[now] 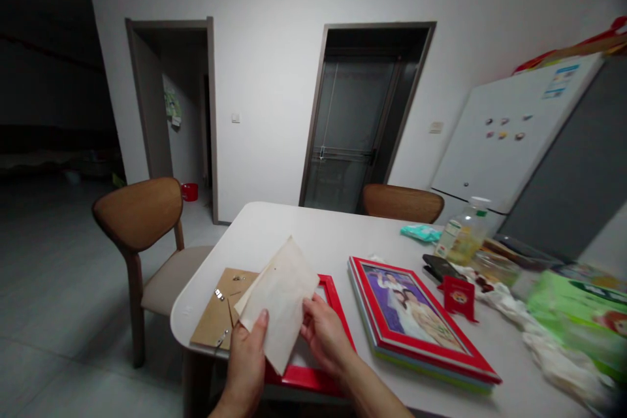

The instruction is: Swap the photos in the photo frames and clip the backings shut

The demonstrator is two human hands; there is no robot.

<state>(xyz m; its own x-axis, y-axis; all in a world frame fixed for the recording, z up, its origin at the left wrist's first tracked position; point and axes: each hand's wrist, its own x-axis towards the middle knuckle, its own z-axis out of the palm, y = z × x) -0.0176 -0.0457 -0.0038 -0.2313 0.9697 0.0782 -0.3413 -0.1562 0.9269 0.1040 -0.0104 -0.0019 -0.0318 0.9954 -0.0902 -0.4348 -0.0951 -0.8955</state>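
Observation:
Off-white sheets of paper (284, 297), blank on the side facing me, are held tilted above the table. My left hand (247, 359) grips their lower left edge, thumb lying on top. At the right edge, my right hand (326, 333) pinches the paper with curled fingers. Beneath the sheets lies a red picture frame (308, 379), partly covered by them and by my hands. To the left is a brown backing board (210, 317) with metal clips. A stack of picture frames (362, 274) sits to the right, its red top one showing a wedding photo (409, 307).
On the white table (274, 219), the right side holds a plastic bottle (463, 232), a dark phone (441, 268), a red packet (459, 297), crumpled tissue (548, 346) and a green tissue pack (578, 313). Wooden chairs (142, 215) stand at the left and far side.

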